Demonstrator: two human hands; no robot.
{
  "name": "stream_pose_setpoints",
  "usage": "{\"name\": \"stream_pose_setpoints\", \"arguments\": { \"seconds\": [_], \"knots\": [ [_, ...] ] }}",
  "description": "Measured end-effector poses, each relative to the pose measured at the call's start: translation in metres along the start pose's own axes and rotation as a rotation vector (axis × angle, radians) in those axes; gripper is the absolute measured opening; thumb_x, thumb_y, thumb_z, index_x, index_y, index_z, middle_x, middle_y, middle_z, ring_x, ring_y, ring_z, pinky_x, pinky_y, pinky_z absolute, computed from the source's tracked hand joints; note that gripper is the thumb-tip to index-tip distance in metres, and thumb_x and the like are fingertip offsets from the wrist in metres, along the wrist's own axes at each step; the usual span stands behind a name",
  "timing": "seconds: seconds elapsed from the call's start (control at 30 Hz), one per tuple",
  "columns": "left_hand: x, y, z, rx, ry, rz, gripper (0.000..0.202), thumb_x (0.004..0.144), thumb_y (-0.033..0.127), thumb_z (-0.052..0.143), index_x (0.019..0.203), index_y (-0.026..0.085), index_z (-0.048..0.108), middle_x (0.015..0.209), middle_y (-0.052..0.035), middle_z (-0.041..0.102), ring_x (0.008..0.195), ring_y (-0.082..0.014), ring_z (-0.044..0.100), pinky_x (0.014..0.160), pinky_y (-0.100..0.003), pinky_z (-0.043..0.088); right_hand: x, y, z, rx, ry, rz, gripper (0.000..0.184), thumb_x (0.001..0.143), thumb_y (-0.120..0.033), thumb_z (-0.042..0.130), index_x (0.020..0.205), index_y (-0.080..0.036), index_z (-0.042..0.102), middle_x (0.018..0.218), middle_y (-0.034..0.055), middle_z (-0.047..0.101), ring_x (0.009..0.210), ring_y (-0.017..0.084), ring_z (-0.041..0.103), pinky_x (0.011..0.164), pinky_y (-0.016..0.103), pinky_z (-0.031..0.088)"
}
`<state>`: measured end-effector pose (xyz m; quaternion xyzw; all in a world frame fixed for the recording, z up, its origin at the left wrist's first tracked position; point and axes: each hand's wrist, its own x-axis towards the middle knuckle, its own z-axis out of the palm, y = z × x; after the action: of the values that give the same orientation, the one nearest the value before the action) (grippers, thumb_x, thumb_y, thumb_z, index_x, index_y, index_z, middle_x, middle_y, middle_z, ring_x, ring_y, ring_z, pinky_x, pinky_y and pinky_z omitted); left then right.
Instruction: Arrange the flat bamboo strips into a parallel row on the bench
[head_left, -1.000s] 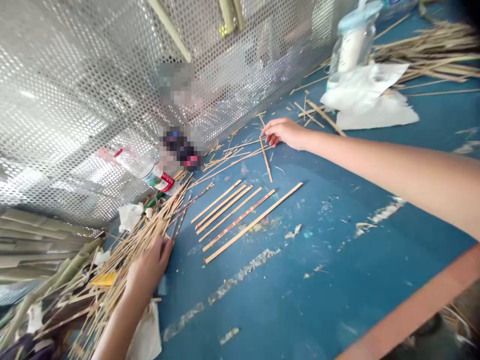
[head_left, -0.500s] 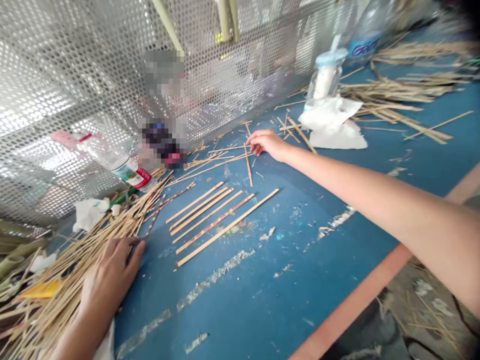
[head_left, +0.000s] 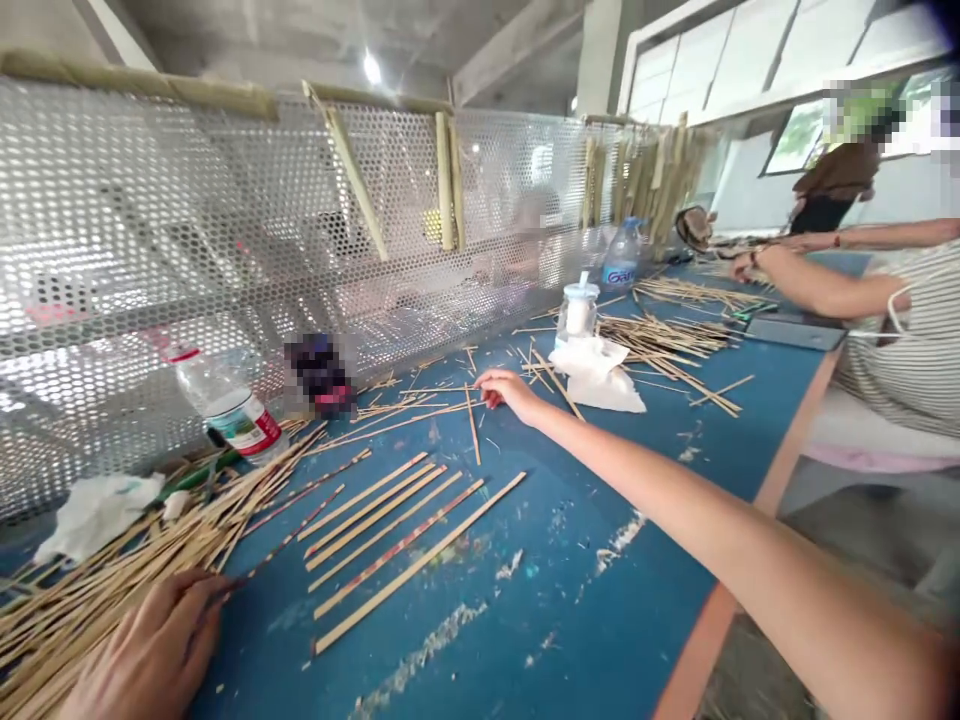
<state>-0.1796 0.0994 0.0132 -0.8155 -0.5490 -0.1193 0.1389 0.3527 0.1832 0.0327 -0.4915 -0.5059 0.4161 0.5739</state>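
Bamboo strips point(head_left: 390, 540) in a tidy row on the blue table point(head_left: 480, 660), with a loose heap point(head_left: 112, 600) toward the left end, just beside the left hand point(head_left: 146, 650), grip unclear. Right hand point(head_left: 506, 392) open, holding nothing, near a lone strip point(head_left: 472, 425). Along the far edge, a plastic bottle point(head_left: 229, 410) on its side and a lidded cup point(head_left: 577, 315) of something white, just behind crumpled tissue point(head_left: 596, 378).

Right hand point(head_left: 508, 392) outstretched, left hand point(head_left: 146, 652) perhaps curled

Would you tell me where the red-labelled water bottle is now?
At left in the head view, the bottle rests against the perforated metal screen, just behind the bamboo strips.
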Motion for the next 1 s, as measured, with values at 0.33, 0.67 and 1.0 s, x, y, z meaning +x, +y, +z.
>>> {"name": "stream_pose_setpoints", "arguments": {
  "seconds": [0.33,0.67,1.0],
  "knots": [
    [0.009,0.037,-0.035,-0.144,-0.099,-0.018,0.044,0.092,0.053,0.033,0.094,0.022,0.065,0.106,-0.0101,0.065,0.1,-0.0283,0.064,0.095,-0.046,0.048,0.002,0.005,-0.001,0.045,0.001,0.027,0.012,0.067,-0.024,0.064,0.075,-0.016,0.068,0.057,0.0002,0.063,0.047,0.011,0.055,0.046,0.021,0.044],
    [0.018,0.013,-0.054,-0.002,-0.156,-0.037,0.047,0.09,0.05,0.029,0.093,0.024,0.068,0.107,-0.0097,0.067,0.097,-0.0287,0.063,0.091,-0.045,0.046,0.008,0.009,-0.005,0.057,-0.011,0.055,0.018,0.064,-0.027,0.065,0.078,-0.016,0.067,0.059,0.0,0.061,0.048,0.012,0.057,0.047,0.022,0.045],
    [0.006,0.025,-0.04,0.008,-0.243,-0.008,0.036,0.095,0.042,0.034,0.092,0.025,0.066,0.106,-0.0077,0.065,0.102,-0.025,0.055,0.092,-0.038,0.04,0.007,0.006,-0.007,0.04,-0.029,0.091,0.02,0.063,-0.027,0.066,0.08,-0.015,0.068,0.059,0.0008,0.061,0.05,0.012,0.056,0.049,0.024,0.046]
  ]
}}
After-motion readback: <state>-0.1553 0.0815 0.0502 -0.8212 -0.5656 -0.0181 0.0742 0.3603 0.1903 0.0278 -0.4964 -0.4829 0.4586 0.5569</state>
